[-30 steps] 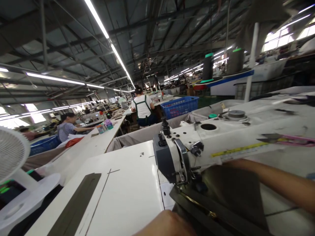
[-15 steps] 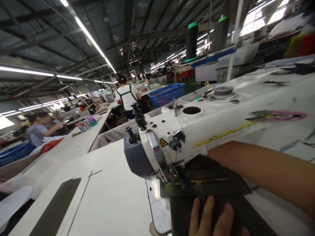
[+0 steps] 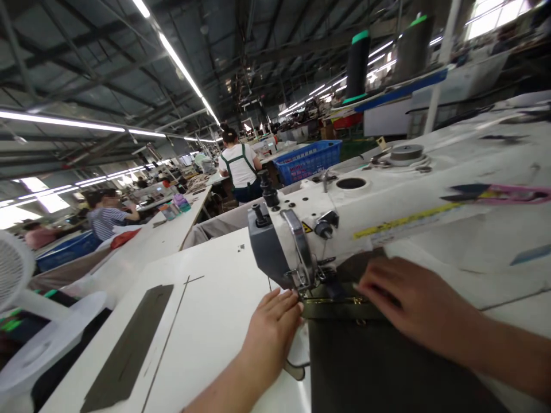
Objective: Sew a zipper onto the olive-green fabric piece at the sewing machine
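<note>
A white sewing machine (image 3: 365, 212) stands before me, its presser foot down by a strip of dark olive fabric (image 3: 336, 311). A gold-toothed zipper (image 3: 329, 300) runs along this strip, and a larger dark piece of fabric (image 3: 370, 367) hangs toward me below it. My left hand (image 3: 273, 327) lies with its fingers stretched out at the strip's left end, close to the needle area; its thumb is hidden. Right of the presser foot, my right hand (image 3: 400, 295) is closed in a pinch over the zipper's right part. What sits between those fingertips is hidden.
On the white table (image 3: 215, 310) at left lies a separate olive fabric strip (image 3: 131, 350). Pink-handled snips (image 3: 512, 194) and a yellow measuring tape (image 3: 400, 221) are on the machine arm. A white fan (image 3: 26, 304) stands at far left. Co-workers (image 3: 241, 163) sit beyond, near a blue crate (image 3: 307, 163).
My left hand has moved from the fabric's front to its left end. My right hand has drawn back from behind the machine to the zipper. The view has shifted left.
</note>
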